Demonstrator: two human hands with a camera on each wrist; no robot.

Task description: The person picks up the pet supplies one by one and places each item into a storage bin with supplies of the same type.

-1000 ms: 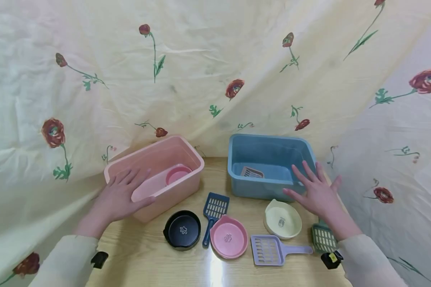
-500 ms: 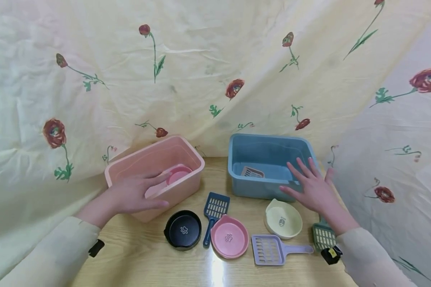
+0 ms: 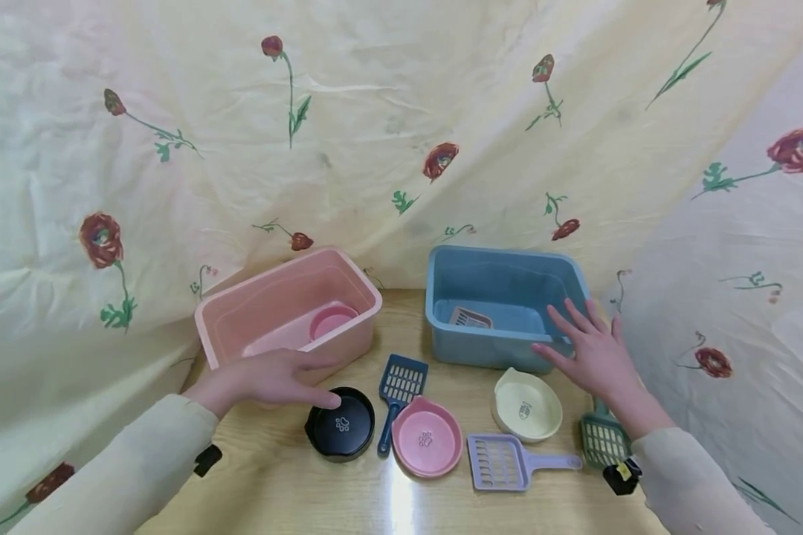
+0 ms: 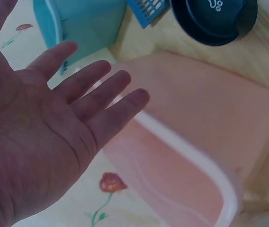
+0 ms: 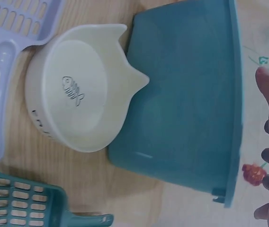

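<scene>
My left hand (image 3: 274,377) hovers palm down at the front of the pink bin (image 3: 268,297), its thumb overlapping the black bowl (image 3: 343,435) in the head view. The left wrist view shows its fingers extended and nothing held. A pink bowl (image 3: 334,319) lies inside the pink bin. My right hand (image 3: 598,357) is spread over the front right corner of the blue bin (image 3: 488,349), holding nothing. Inside that bin lies a small pinkish slotted scoop (image 3: 471,319). The cream bowl (image 5: 77,90) with a fish print stands close to the blue bin's front wall.
Between the hands lie a dark blue slotted scoop (image 3: 403,380), a pink cat-eared bowl (image 3: 427,440) and a lilac scoop (image 3: 502,464). A green scoop (image 3: 604,442) lies beside my right forearm. A flowered cloth (image 3: 375,134) hangs behind and along the sides.
My left hand has moved from over the pink bin rightward and toward me, down to near the black bowl. My right hand has shifted only slightly. The bowls and scoops stay in place.
</scene>
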